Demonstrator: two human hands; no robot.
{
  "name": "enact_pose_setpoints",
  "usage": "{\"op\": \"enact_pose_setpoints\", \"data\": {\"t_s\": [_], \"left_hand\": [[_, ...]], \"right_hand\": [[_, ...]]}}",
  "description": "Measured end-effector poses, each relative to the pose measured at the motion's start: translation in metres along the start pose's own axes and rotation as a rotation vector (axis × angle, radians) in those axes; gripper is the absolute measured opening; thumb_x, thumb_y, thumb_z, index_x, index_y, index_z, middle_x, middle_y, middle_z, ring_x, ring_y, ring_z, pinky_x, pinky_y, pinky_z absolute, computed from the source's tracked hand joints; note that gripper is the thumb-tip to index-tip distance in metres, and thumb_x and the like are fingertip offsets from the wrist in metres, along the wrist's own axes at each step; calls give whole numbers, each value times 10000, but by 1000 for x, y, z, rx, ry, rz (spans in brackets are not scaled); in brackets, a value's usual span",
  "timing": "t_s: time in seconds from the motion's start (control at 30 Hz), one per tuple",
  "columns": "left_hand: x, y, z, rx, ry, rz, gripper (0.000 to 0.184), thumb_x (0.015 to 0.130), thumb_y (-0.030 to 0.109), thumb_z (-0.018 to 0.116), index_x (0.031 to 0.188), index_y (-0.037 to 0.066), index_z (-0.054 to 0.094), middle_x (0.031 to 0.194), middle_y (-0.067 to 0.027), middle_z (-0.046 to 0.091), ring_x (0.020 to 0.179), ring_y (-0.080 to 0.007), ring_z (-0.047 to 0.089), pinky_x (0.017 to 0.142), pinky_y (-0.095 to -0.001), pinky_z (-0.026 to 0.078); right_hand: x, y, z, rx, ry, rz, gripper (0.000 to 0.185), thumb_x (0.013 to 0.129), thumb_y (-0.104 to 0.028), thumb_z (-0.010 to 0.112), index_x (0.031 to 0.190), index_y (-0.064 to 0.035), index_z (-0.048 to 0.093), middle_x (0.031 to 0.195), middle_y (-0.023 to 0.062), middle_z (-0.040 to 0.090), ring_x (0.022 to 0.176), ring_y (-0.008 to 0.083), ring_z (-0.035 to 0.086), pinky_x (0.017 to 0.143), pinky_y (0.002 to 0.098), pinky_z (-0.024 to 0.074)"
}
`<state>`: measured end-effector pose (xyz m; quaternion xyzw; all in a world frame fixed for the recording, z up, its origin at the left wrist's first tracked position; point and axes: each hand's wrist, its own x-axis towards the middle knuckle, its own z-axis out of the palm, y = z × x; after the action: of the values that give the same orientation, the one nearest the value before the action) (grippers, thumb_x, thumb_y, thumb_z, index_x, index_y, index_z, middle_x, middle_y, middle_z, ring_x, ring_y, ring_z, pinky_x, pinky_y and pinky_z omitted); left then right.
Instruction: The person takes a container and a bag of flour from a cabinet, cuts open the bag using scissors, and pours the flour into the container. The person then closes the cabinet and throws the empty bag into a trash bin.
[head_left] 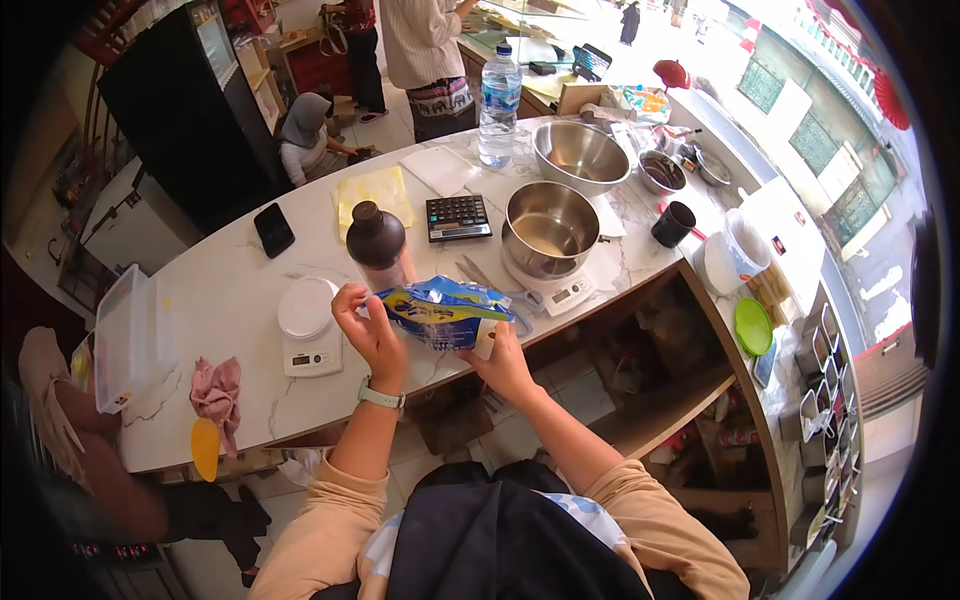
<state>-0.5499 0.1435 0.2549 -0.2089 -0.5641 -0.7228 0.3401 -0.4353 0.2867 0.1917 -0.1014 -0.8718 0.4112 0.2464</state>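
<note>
A blue and yellow plastic packet [437,318] is held up over the counter's front edge, between my two hands. My left hand [372,330] grips its left end, fingers curled and partly raised. My right hand [500,362] pinches its lower right corner. Just behind the packet stands a bottle with a dark brown top [376,236]. Scissors [528,306] lie partly hidden to its right. A steel mixing bowl [551,229] sits on a white digital scale [568,294]. Left of my left hand is another digital scale [312,357] with a round white platform.
On the marble counter [240,290] are a calculator [458,217], a phone [273,230], a water bottle [499,105], a second steel bowl [580,157], a black mug [674,225], a pink cloth [216,396] and a yellow scraper [205,448]. Other people are beyond the counter and at left.
</note>
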Motion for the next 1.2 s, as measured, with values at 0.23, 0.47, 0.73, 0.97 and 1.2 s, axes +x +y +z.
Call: {"op": "enact_pose_setpoints", "data": {"t_s": [0.23,0.47,0.73,0.97,1.2], "left_hand": [[-5,-13,-35,228,-281,36,324,859,49,661,1154,9,534,1123,-83,526,1021,-192,497,881,-308,385],[40,21,-30,427,-529,303,300,743,61,777,1017,68,655,964,-74,571,908,-242,543,808,-348,424],[47,12,-33,487,-599,363,197,760,28,738,943,85,694,850,-45,580,818,-226,544,781,-347,405],[38,3,-22,305,-521,169,105,826,-3,681,929,18,676,855,-59,567,783,-193,535,698,-284,439],[12,21,-17,71,-409,-143,49,889,18,630,876,-26,616,882,-56,562,826,-162,529,749,-250,438]], "right_hand": [[-3,6,-7,84,-96,52,812,681,-101,811,1343,3,354,1312,241,448,1217,425,441,1030,429,377],[-6,16,-3,54,-1,104,788,654,-11,775,1335,-22,379,1286,228,465,1205,403,460,1022,420,389],[-36,35,12,247,139,356,567,765,-27,735,1266,7,472,1132,152,556,970,213,613,783,267,529],[-35,8,13,1230,-112,914,459,963,-244,551,1230,117,458,1171,218,583,1092,263,592,962,345,484],[-39,-6,31,1553,-4,1137,550,1021,-326,393,1351,110,330,1360,237,438,1248,307,473,1083,408,376]]}}
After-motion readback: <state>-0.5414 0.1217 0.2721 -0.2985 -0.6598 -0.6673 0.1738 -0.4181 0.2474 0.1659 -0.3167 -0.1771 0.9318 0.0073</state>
